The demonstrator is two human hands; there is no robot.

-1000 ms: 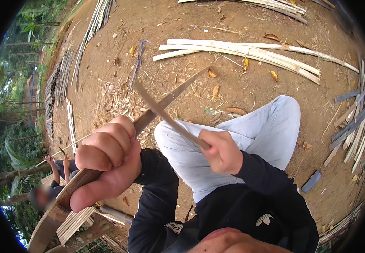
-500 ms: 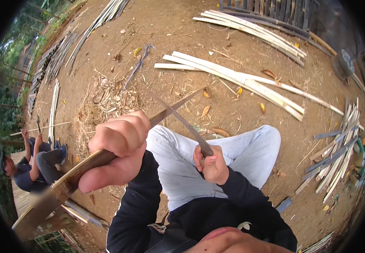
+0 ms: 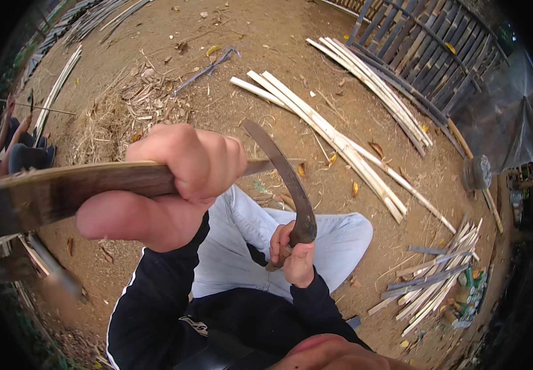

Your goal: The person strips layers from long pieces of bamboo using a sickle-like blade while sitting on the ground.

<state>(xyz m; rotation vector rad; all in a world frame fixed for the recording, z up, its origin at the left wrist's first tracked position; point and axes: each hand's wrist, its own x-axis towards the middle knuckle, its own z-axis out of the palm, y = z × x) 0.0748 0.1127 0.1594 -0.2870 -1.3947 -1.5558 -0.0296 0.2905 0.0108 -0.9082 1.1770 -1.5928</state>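
From my remote place, I see the left hand point(image 3: 183, 179) folded tightly around a long brown strip point(image 3: 100, 188), which reaches from the left edge to the middle of my view. The right hand point(image 3: 296, 262) grips the handle of a curved knife point(image 3: 290, 179), above the crossed legs point(image 3: 334, 237). The blade crosses before the strip's far end; whether they touch, I cannot tell. Beyond them, pale strips point(image 3: 334, 137) lie on brown ground point(image 3: 217, 92).

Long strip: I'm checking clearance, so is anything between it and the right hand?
Visibly, only the curved blade held in the right hand; it crosses in front of the long strip beyond the left hand. Contact can't be told.
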